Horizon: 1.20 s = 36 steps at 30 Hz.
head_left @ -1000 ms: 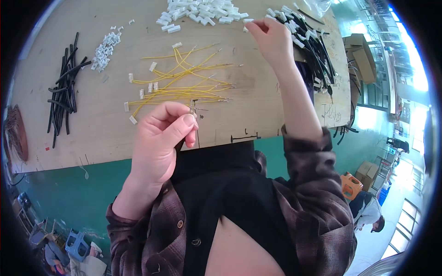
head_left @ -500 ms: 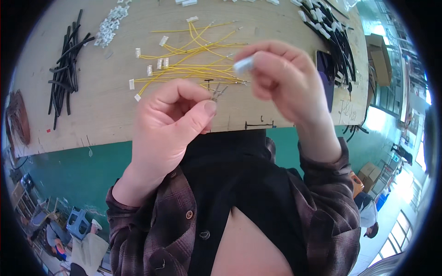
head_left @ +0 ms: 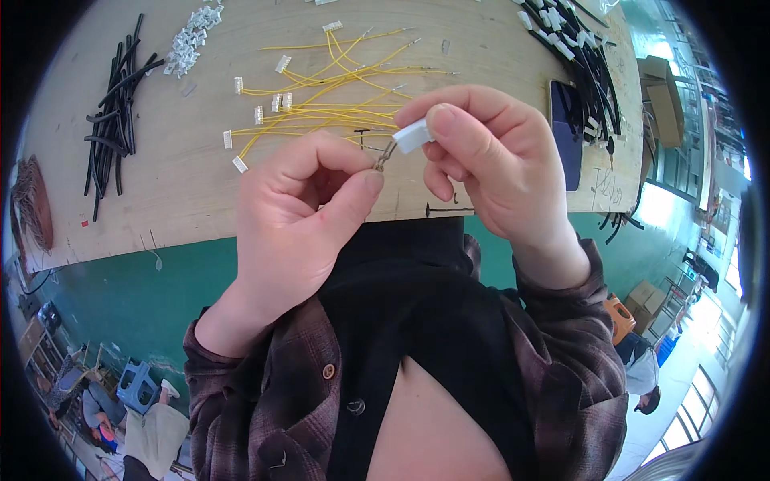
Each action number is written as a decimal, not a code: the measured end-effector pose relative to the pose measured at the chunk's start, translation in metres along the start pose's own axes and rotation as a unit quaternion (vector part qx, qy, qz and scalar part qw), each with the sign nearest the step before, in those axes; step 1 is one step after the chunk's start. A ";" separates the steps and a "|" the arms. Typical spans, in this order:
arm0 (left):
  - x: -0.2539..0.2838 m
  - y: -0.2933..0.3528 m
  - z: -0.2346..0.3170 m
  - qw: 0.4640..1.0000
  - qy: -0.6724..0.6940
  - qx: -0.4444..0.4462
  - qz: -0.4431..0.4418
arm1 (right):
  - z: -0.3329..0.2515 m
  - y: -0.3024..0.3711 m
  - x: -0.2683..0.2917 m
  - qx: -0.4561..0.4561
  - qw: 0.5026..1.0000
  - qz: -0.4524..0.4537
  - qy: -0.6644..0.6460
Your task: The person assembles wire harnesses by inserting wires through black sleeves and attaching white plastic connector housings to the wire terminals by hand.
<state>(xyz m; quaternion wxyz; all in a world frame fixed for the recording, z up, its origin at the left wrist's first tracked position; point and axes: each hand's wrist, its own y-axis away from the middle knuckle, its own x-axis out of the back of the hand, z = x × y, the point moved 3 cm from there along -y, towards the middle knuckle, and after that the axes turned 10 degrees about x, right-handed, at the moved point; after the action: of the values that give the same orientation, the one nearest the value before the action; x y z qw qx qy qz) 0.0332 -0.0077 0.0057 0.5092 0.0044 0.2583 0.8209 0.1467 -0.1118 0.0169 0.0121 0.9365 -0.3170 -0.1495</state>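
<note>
My left hand (head_left: 301, 216) pinches a thin wire end with a small metal terminal (head_left: 383, 157) between thumb and forefinger. My right hand (head_left: 489, 164) holds a small white plastic connector housing (head_left: 414, 135) between thumb and fingers, its end touching the terminal. Both hands are raised above the front edge of the wooden workbench (head_left: 160, 192). Behind them on the bench lies a loose bundle of yellow wires (head_left: 329, 100) with white connectors on their ends.
Black tubing pieces (head_left: 112, 120) lie at the bench's left, a pile of white connectors (head_left: 191, 40) behind them. More black cables with white housings (head_left: 581, 56) and a dark phone (head_left: 565, 132) sit at the right. Green floor, cardboard boxes and other people surround the bench.
My right hand came back from the far pile with a white connector and met my left hand, which rose slightly. The connector now touches the wire's terminal.
</note>
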 end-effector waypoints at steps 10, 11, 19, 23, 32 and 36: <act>0.000 0.000 0.000 0.998 0.018 0.051 -0.026 | -0.006 0.000 0.000 0.045 0.991 -0.003 0.122; 0.000 0.001 0.000 0.998 0.025 0.058 -0.029 | -0.006 0.001 -0.001 0.038 0.993 -0.008 0.113; 0.001 0.000 -0.003 0.995 0.003 0.091 -0.050 | -0.013 -0.002 0.000 0.103 0.960 -0.106 0.236; 0.000 -0.002 -0.005 0.996 0.018 0.082 -0.041 | -0.014 0.002 -0.003 0.157 0.942 -0.151 0.257; -0.008 0.003 -0.004 0.992 0.105 -0.013 -0.066 | 0.016 0.009 -0.005 -0.159 0.957 0.016 -0.240; -0.005 0.005 -0.009 0.990 0.124 -0.005 -0.069 | 0.011 0.011 -0.009 -0.105 0.975 0.002 -0.195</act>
<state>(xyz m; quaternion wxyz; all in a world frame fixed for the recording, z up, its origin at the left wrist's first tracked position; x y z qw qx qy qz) 0.0291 -0.0176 0.0019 0.5285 -0.1179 0.3156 0.7793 0.1306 -0.1145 0.0097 0.0484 0.8825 -0.2974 -0.3612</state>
